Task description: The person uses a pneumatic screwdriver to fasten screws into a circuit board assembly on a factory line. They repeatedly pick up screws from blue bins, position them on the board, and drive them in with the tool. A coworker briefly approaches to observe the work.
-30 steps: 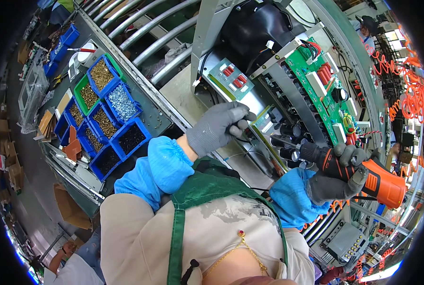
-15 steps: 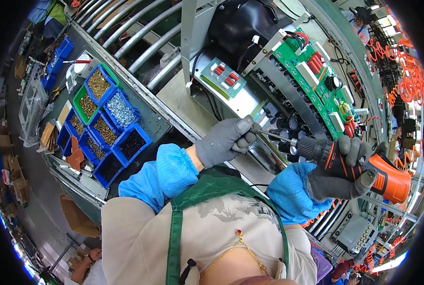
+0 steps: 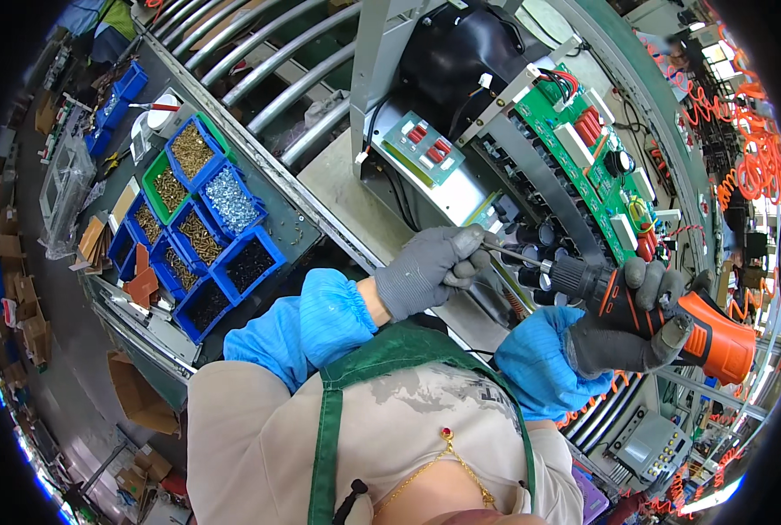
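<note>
My right hand (image 3: 640, 315), in a grey glove, is wrapped round an orange and black cordless screwdriver (image 3: 710, 337). Its long thin bit (image 3: 517, 255) points left toward my other hand. Gloved in grey as well, my left hand (image 3: 430, 269) is closed in a pinch at the tip of that bit; whatever small part its fingers hold there is hidden. Just beyond both hands lies an open metal chassis with a large green circuit board (image 3: 583, 162), a small green board (image 3: 423, 150) with red parts, and several dark cylindrical capacitors (image 3: 535, 234).
Blue bins (image 3: 248, 262) and a green bin (image 3: 170, 185) of screws stand on the bench at left. Metal conveyor rollers (image 3: 272, 61) run along the back. A grey instrument box (image 3: 653, 437) sits at lower right, and coiled orange air hoses (image 3: 753, 175) hang at far right.
The view has shifted slightly, so the bench and chassis appear a little farther right. My left hand stays pinched at the bit's tip, and my right hand keeps its grip on the screwdriver.
</note>
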`<state>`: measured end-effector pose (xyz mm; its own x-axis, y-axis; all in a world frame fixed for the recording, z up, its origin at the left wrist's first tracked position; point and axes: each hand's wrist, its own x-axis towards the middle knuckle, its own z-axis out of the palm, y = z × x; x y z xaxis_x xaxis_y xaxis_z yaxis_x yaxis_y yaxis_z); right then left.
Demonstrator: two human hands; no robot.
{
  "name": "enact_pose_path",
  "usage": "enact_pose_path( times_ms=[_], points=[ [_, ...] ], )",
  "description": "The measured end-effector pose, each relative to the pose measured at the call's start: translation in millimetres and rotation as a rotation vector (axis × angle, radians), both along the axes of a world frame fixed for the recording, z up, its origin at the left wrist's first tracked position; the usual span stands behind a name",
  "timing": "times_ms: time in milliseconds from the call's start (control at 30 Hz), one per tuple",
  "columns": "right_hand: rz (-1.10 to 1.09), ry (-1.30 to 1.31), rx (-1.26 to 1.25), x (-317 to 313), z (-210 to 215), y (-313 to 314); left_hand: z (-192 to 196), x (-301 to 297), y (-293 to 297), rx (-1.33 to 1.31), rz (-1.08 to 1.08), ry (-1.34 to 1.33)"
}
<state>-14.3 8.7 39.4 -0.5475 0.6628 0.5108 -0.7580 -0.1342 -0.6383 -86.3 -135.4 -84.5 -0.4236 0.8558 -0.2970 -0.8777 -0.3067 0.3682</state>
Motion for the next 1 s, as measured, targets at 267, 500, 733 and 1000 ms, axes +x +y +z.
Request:
enact_pose_path(
  times_ms=[267,500,733,1000],
  points=[
    [-0.161,-0.119,-0.180,6,-3,19,-13,5,-3,0.135,-0.027,-0.005],
    [-0.183,-0.165,-0.104,10,-22,25,18,5,-10,0.001,0.011,0.085],
    [-0.111,-0.143,-0.082,16,-30,35,5,15,-2,0.040,0.112,0.161],
    [-0.056,-0.084,-0.107,66,-28,70,24,22,13,-0.131,-0.001,0.501]
  ],
)
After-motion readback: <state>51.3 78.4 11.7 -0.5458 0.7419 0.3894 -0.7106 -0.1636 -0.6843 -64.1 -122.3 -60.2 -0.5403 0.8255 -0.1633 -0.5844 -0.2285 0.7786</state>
